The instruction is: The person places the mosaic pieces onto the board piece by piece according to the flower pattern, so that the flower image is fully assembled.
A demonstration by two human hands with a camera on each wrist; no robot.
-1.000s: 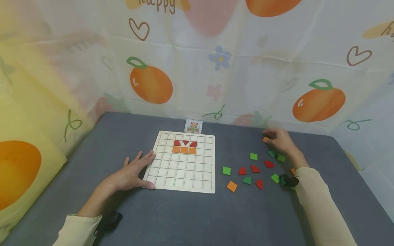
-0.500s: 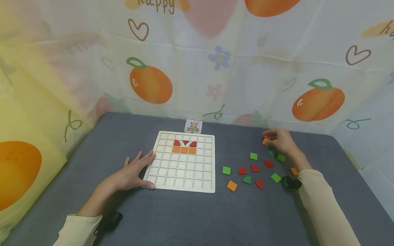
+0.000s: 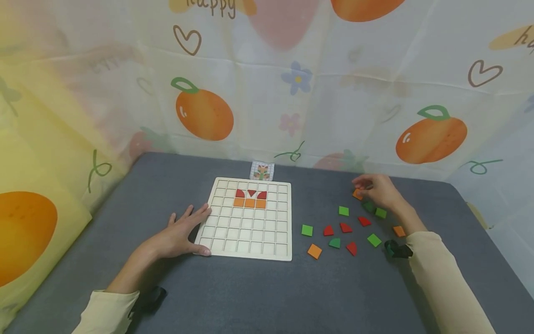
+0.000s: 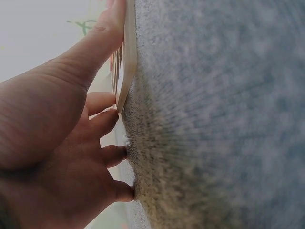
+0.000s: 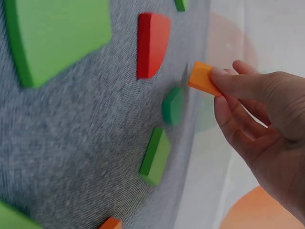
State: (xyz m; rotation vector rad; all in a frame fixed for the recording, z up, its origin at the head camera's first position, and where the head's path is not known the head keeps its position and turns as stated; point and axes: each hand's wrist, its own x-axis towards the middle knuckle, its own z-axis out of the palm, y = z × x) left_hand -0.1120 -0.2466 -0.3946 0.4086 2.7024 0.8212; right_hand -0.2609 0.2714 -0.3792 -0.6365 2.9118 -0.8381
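Observation:
My right hand (image 3: 378,191) pinches an orange square tile (image 5: 204,78) between thumb and fingers; in the right wrist view the tile looks lifted off the cloth. Close by lie a dark green piece (image 5: 173,106) and a light green square (image 5: 156,156). At the left edge of the white grid board (image 3: 250,236) my left hand (image 3: 179,234) rests with fingers spread, thumb on the near left corner and a fingertip on the side. On the board sit a row of orange squares (image 3: 249,203) and, above it, red pieces (image 3: 252,193).
Several loose tiles lie right of the board, among them a green square (image 3: 307,230), an orange square (image 3: 314,251) and a red piece (image 3: 352,248). A small pattern card (image 3: 262,171) lies behind the board. Printed cloth (image 3: 333,116) hangs behind the grey table (image 3: 267,297).
My right hand has shifted slightly left, and the orange tile between its fingers shows more fully than a second ago. The left hand and the board have stayed put.

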